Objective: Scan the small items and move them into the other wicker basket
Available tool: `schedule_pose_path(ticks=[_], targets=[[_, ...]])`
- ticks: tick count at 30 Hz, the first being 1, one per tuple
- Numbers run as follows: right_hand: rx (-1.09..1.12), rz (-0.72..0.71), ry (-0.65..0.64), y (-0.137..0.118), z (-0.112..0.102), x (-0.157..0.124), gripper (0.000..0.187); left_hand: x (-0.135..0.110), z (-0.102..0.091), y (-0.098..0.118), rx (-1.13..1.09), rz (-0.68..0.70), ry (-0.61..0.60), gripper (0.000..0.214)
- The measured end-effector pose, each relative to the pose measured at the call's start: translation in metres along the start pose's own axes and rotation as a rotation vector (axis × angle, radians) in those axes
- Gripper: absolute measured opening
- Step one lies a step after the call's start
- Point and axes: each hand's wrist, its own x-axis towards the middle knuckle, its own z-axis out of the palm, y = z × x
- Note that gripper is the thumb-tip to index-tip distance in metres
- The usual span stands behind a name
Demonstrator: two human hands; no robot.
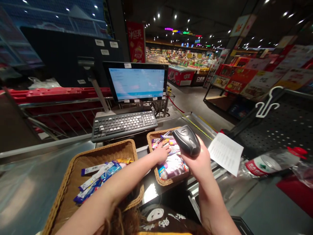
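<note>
My right hand (pixel 199 161) is wrapped round the handle of a dark grey barcode scanner (pixel 187 139), held over the right wicker basket (pixel 151 138). My left hand (pixel 162 153) reaches across into that basket, its fingers curled down among several small colourful snack packets (pixel 172 164); what they grip is hidden. The larger left wicker basket (pixel 97 156) holds several blue and white wrapped packets (pixel 97 178).
A keyboard (pixel 124 124) and lit monitor (pixel 137 83) stand behind the baskets on the steel checkout counter (pixel 29 186). A paper sheet (pixel 226 152) and a plastic bottle with a red cap (pixel 271 161) lie to the right. Red shopping carts (pixel 53 94) sit at left.
</note>
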Motion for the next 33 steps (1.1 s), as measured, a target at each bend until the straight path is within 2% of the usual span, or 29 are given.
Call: schedule_pose_path(ticks=[4, 12, 15, 18, 22, 25, 29, 33], targets=[[-0.007, 0.018, 0.02, 0.003, 0.0, -0.002, 0.059, -0.006, -0.01, -0.004, 0.029, 0.059, -0.07, 0.021], [0.03, 0.002, -0.005, -0.002, 0.002, 0.0, 0.053, -0.002, 0.002, -0.007, 0.018, -0.104, -0.004, 0.022], [0.034, 0.035, -0.016, -0.002, 0.0, -0.002, 0.058, -0.005, -0.005, -0.008, -0.004, -0.102, 0.043, 0.024], [0.016, 0.056, -0.014, 0.0, -0.003, -0.002, 0.061, -0.018, -0.025, -0.011, -0.054, -0.111, 0.152, 0.022], [0.009, 0.031, -0.013, 0.0, -0.005, 0.0, 0.061, -0.05, -0.061, -0.019, -0.111, -0.177, 0.441, 0.019], [0.015, -0.011, -0.004, -0.005, -0.001, 0.004, 0.063, -0.079, -0.093, -0.025, -0.045, -0.249, 0.619, 0.02], [0.027, -0.11, -0.004, -0.022, 0.006, 0.012, 0.063, -0.118, -0.136, -0.028, 0.054, -0.325, 0.804, 0.017], [0.045, -0.258, -0.08, -0.047, 0.016, 0.018, 0.06, -0.154, -0.167, -0.028, 0.167, -0.375, 0.907, 0.015]])
